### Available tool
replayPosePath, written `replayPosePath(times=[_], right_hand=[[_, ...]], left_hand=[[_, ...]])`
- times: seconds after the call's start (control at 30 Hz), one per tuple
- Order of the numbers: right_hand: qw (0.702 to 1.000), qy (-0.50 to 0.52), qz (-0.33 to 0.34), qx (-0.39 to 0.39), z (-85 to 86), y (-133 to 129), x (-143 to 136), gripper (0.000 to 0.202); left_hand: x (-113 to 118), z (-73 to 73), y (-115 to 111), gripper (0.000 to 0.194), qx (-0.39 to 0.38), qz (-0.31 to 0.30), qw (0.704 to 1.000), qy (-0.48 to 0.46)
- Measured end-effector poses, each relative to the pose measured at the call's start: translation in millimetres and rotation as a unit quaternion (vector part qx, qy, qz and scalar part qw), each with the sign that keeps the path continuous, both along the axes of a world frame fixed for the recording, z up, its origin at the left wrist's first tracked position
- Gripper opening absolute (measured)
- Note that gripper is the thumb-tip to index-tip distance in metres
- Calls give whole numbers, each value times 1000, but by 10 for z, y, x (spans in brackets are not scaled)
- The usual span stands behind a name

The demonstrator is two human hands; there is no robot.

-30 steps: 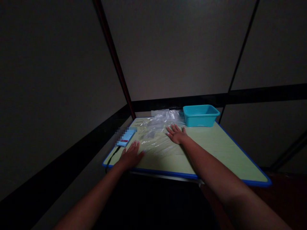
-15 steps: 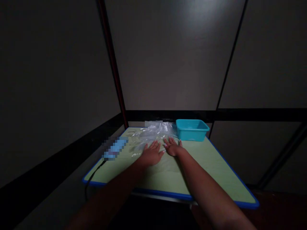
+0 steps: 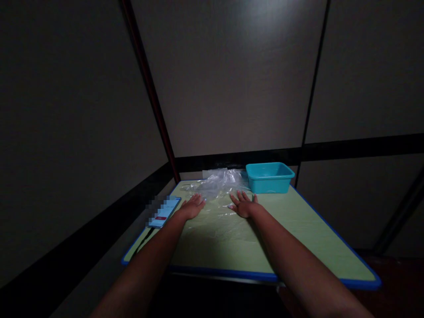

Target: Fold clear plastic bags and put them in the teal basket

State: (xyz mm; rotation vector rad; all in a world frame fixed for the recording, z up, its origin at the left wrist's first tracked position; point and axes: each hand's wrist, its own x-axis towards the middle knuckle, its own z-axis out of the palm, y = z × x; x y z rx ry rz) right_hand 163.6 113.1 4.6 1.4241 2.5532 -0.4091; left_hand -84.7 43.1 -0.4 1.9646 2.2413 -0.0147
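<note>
A clear, crinkled plastic sheet point(image 3: 220, 183) lies over the middle of the table, bunched up toward the back and flatter toward the front. My left hand point(image 3: 193, 206) rests palm down at the sheet's left side, fingers stretched out and pointing away from me. On the right part of the sheet, my right hand point(image 3: 244, 206) lies flat with its fingers spread. Neither hand grips anything. Whether the plastic is a bag or a single sheet, I cannot tell.
A turquoise plastic basin point(image 3: 270, 179) stands at the table's back right. At the left edge lies a phone point(image 3: 164, 213), partly blurred out, with a dark cable running from it. The pale green table point(image 3: 308, 238) has a blue rim, and walls rise behind and to the left.
My left hand has slid left across the plastic, away from my right hand, so the gap between them is wider. My right hand stays flat. The view has tilted slightly.
</note>
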Motion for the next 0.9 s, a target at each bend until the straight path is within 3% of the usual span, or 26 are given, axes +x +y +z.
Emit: replayPosePath(times=[0.2,0.37,0.53,0.63,0.77,0.9], right_hand=[[1000,-12,9,-15,74,-48,17,69],[1000,-7,3,-17,58,-39,-12,68],[998,51,3,44,123,-59,17,64],[991,106,36,70,176,-126,4,62],[985,130,98,54,135,-267,-107,62],[968,159,187,45,80,-469,-248,60]], left_hand=[[-79,-6,229,68,32,18,999,10],[210,78,194,67,112,-16,993,33],[739,186,-221,67,106,-149,983,35],[881,174,-574,71,79,-195,977,35],[853,105,-910,73,51,-157,986,37],[804,48,-1029,72,27,-130,991,35]])
